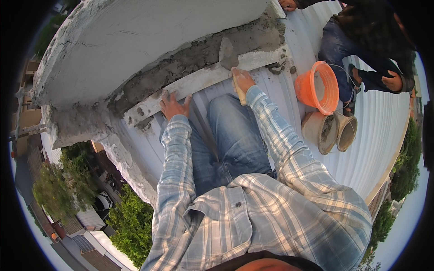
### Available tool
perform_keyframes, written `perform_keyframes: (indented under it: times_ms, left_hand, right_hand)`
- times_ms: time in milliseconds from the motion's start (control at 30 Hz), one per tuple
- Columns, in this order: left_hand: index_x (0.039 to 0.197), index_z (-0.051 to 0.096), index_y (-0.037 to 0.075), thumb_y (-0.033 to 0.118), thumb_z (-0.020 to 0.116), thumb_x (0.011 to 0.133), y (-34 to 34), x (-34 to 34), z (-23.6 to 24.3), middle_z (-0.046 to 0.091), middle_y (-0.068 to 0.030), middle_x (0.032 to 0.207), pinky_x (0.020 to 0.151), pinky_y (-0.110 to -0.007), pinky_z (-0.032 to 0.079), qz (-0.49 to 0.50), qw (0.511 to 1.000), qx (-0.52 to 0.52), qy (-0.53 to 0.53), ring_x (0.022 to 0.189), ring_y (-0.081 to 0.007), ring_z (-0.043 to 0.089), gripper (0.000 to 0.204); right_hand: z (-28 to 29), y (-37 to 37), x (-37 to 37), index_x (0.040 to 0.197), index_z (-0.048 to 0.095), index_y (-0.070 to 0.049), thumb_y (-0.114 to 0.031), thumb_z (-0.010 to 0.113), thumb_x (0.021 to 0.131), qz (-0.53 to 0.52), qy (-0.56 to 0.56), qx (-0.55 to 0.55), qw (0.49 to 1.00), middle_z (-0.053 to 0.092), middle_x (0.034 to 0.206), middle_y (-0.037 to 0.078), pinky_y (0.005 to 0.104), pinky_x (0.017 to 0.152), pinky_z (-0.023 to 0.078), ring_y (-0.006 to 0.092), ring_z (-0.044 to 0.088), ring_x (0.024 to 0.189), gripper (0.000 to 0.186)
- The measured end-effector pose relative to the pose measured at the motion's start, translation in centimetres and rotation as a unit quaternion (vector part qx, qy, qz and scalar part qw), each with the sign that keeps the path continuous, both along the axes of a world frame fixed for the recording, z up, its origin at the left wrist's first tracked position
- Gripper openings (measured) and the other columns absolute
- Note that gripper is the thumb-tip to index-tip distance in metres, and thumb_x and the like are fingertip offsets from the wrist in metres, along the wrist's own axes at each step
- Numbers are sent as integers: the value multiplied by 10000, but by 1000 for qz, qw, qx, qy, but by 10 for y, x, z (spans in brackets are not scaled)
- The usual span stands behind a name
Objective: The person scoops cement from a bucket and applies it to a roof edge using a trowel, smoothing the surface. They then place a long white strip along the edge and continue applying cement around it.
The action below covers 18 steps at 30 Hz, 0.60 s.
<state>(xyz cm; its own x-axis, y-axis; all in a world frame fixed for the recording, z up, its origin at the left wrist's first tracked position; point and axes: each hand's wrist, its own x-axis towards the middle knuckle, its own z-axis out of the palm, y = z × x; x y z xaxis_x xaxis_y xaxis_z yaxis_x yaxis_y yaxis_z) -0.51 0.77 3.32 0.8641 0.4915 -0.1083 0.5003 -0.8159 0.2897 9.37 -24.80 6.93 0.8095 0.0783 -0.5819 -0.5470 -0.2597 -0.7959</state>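
My right hand [244,80] is closed round the wooden handle of a trowel [228,53]. The trowel's grey pointed blade lies over a pale, mortar-stained board [204,84] and reaches onto the wet mortar [181,62] behind it. The board runs along the foot of a white plastered wall [149,38], with the mortar band between the two. My left hand [174,105] rests on the board's near edge toward its left end, fingers spread over it. Smears of mortar show at both ends of the board.
An orange bucket [318,88] stands to the right, beside two mortar-crusted containers [320,131]. Beyond it a co-worker [348,45] crouches on the ribbed metal roof [375,131]. The roof ends at a broken masonry edge [129,167] on the left, with trees and houses far below.
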Motion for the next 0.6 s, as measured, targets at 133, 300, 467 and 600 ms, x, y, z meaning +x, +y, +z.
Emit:
perform_keyframes:
  times_ms: [133,300,467,600]
  left_hand:
    - [1295,609,106,600,723,801,3,1,-2,389,-131,1464,1142,-519,327,4,1000,-10,4,1358,-365,345,708]
    - [1278,619,98,579,741,789,6,0,-1,395,-118,1466,1150,-502,322,1,1000,-13,-6,1350,-352,356,697]
    - [1293,609,114,601,731,781,5,-1,-6,388,-106,1482,1144,-497,330,3,999,-28,-17,1363,-348,343,717]
    - [1290,613,129,621,722,778,8,-6,-6,383,-101,1496,1145,-491,329,-1,999,-22,-28,1373,-351,332,718]
  right_hand:
    - [-20,9,-15,1197,613,-74,-534,383,985,260,-168,-259,915,670,1118,216,474,917,487,371,665,983,557]
    - [-17,-98,45,1347,552,-84,-507,385,997,178,-159,-465,852,643,1203,249,500,985,465,410,590,1164,574]
    - [-55,-171,93,1074,612,-69,-472,429,989,-83,-103,-196,972,655,830,139,445,617,535,299,644,661,451]
    - [-31,-67,57,997,593,-107,-462,492,966,-95,-34,-15,995,569,709,56,341,451,482,170,543,499,371]
